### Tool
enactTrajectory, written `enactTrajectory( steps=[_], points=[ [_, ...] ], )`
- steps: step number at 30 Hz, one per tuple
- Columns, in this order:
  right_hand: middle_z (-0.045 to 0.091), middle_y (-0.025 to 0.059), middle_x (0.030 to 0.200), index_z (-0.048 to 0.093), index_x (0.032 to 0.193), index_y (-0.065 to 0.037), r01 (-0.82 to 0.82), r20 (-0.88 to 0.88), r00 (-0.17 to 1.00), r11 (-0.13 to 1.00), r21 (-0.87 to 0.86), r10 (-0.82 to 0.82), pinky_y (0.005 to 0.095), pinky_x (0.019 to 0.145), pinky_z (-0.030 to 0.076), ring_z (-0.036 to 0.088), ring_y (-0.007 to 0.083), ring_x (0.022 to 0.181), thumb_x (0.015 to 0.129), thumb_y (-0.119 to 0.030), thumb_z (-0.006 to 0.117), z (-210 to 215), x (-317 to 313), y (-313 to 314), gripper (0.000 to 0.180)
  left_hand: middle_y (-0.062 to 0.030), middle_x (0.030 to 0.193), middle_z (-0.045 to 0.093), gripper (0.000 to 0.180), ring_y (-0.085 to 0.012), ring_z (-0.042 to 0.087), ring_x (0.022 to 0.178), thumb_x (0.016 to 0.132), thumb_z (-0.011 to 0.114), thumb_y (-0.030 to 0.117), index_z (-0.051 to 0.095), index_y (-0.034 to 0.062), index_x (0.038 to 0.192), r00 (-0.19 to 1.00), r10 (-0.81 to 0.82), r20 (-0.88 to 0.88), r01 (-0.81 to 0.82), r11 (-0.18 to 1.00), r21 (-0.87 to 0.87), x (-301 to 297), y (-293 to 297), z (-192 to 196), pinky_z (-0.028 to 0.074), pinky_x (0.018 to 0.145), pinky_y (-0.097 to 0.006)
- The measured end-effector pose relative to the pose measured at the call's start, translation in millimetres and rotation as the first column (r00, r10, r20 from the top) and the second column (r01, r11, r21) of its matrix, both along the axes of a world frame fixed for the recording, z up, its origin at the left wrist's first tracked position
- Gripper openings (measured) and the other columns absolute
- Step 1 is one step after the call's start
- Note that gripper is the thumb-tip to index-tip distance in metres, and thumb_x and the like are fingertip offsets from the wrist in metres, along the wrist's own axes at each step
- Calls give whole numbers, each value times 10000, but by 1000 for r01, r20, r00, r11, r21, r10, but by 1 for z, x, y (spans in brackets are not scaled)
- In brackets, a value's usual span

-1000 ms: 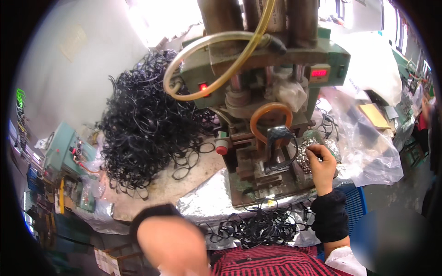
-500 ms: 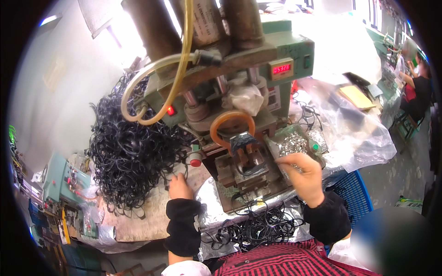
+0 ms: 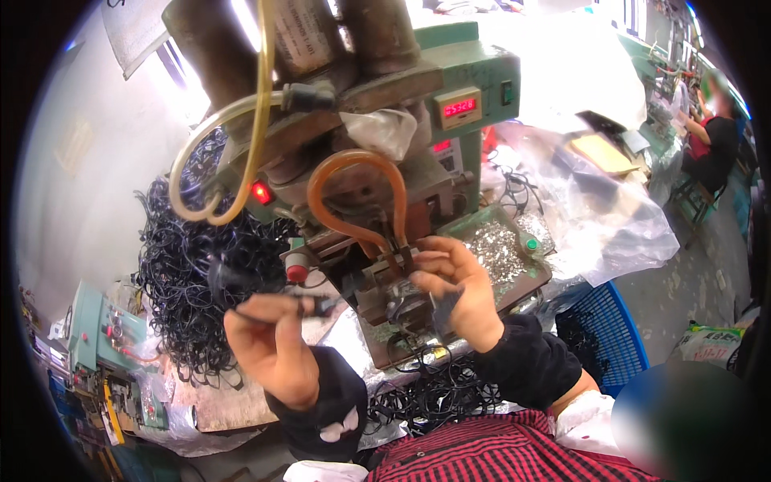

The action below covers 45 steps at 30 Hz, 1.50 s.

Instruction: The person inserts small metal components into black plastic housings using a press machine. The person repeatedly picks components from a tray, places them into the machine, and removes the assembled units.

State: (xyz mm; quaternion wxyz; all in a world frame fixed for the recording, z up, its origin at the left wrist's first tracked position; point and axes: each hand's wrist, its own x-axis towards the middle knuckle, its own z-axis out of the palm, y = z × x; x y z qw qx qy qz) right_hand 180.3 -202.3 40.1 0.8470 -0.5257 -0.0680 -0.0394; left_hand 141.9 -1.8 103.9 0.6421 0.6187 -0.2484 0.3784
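Plainly, our left hand (image 3: 275,347) is pinching a black band (image 3: 315,307) between thumb and bent fingers. We see the band in front of the press (image 3: 498,76), left of its lower block (image 3: 371,305), one end pointing at the block. A blurred dark loop shows just above those fingers; we cannot tell whether it belongs to the same band.

Our right hand (image 3: 466,296) is at the press itself, fingers curled, thumb and forefinger tips near the foot of the orange tube (image 3: 320,195). We cannot tell whether those tips pinch anything. A dark strip (image 3: 444,312) shows against the palm side, too blurred for us to make out.

Beyond the right hand we have a spread of shiny metal bits (image 3: 494,249), with a green knob (image 3: 532,244) beside it. To the left of the press sits a large heap of black bands (image 3: 173,269), near a red button (image 3: 296,268). More bands (image 3: 434,399) lie tangled at the table's front edge, just before us. On our right stands a blue basket (image 3: 630,345), with dark things inside, and past the metal bits lies a clear plastic sheet (image 3: 622,221). Farther off, a co-worker (image 3: 713,149) sits at the right.
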Motion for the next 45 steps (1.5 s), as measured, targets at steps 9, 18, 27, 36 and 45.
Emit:
enactTrajectory(
  steps=[9, 18, 27, 36, 45],
  points=[
    [596, 153, 1266, 603, 1220, -23, 192, 309, 950, 857, -479, -41, 376, 967, 471, 595, 290, 1138, 827, -31, 654, 13, -18, -27, 397, -124, 843, 670, 130, -189, 660, 741, 870, 603, -73, 515, -3, 935, 968, 33, -248, -13, 996, 84, -16, -31, 1, 536, 741, -295],
    [638, 182, 1105, 666, 847, -63, 662, 631, 746, 130, -738, -214, 468, 899, 480, 548, 378, 1165, 749, -100, 726, -69, 39, -107, 122, -78, 932, 701, 136, -91, 629, 804, 871, 700, -7, 619, -22, 980, 888, -62, -456, 114, 989, 89, -5, -59, 0, 496, 749, -227],
    [594, 123, 1181, 630, 952, -76, 619, 613, 776, 6, -785, 148, 422, 783, 488, 531, 296, 1160, 773, -125, 663, -75, 54, -91, 188, -67, 910, 691, 143, -103, 635, 809, 869, 696, -16, 631, -14, 996, 902, -7, -432, 72, 988, 133, -4, -64, -7, 499, 753, -232],
    [683, 116, 832, 661, 914, -7, 605, 388, 784, 460, -649, -485, 311, 687, 513, 672, 212, 753, 826, -36, 699, -67, 32, -100, 101, -88, 891, 629, 58, -152, 592, 837, 941, 572, -13, 565, -17, 999, 778, 536, -328, -603, 783, -153, -2, 2, -76, 479, 817, -292],
    [692, 106, 867, 700, 941, -16, 616, 531, 787, 456, -643, -314, 305, 731, 500, 660, 218, 801, 849, -29, 641, -49, 37, -70, 110, -185, 1073, 662, 240, -403, 615, 988, 776, 621, 104, 659, 3, 991, 347, 889, -299, -252, 395, 883, 154, 115, -220, 504, 857, -433]
  ],
)
